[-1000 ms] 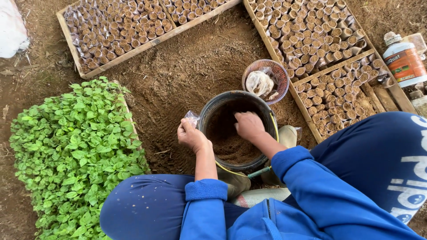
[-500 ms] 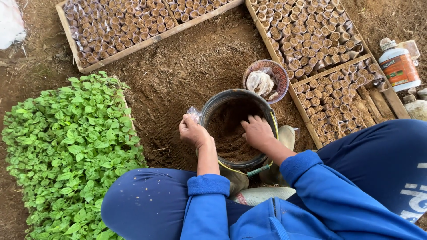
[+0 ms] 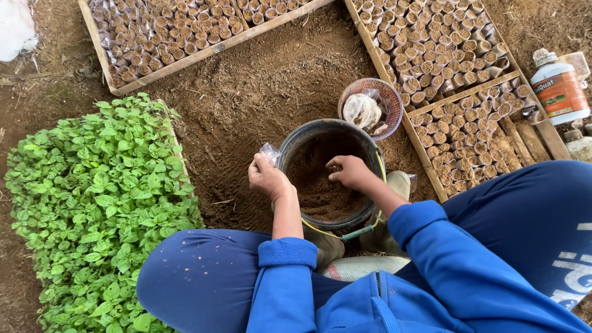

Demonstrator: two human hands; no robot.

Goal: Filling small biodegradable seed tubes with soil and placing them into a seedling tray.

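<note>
A small clear plastic bag (image 3: 269,152) is pinched between the fingers of the left hand (image 3: 266,179) at the nine o'clock rim of the black bucket (image 3: 290,148), just as it was half a second ago; the bag and that hand are seen to have stayed put. The right hand (image 3: 349,171) is found a little deeper over the brown soil (image 3: 317,191) than before, its fingers curled downward and narrow, their tips touching the soil; whether soil is gripped cannot be told. From this, scooping to fill the bag is judged to be under way. A woven basket (image 3: 387,92) lies at one o'clock of the bucket, green seedlings (image 3: 98,197) at nine o'clock.
</note>
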